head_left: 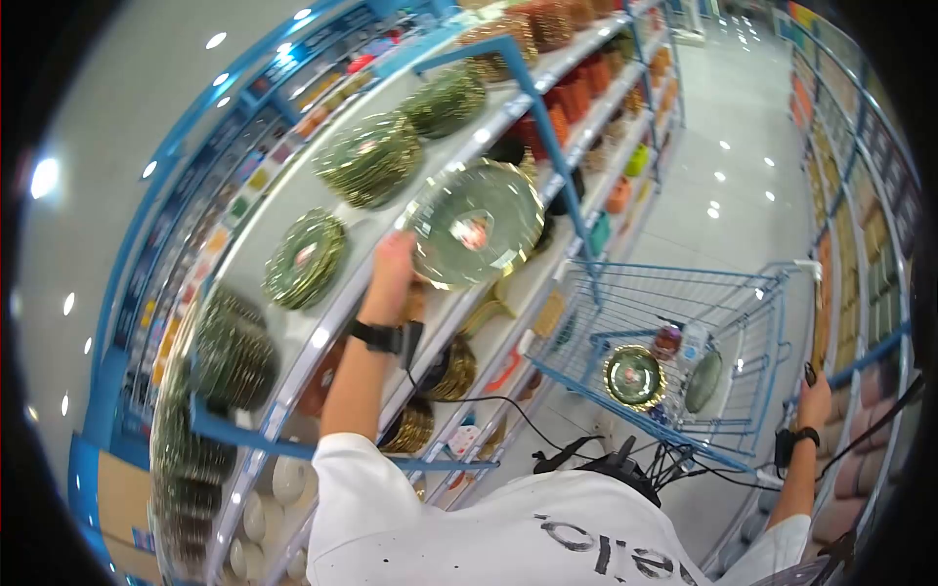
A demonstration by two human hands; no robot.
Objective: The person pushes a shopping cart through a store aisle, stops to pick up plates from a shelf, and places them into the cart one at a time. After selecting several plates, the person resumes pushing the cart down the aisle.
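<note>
The left hand (396,262) holds a large round green glass-like plate with a wavy gold rim (484,210) by its near left edge; the grip is narrow, closed on the rim. The plate is raised in front of the white shelf (244,256), face toward the camera, apart from the stack of green gold-edged plates (366,161). The right hand (814,398) is beside the blue wire cart (640,303); whether its grip encloses anything cannot be told. Handling, by judgement: the plate is probably stiff, smooth, slippery and fragile, with moderate weight acting well away from a single-edge hold. Take hold at the rim, thumb above and fingers spread beneath; for better balance, support the opposite edge. Keep the rim clear of the blue metal frame (554,146).
</note>
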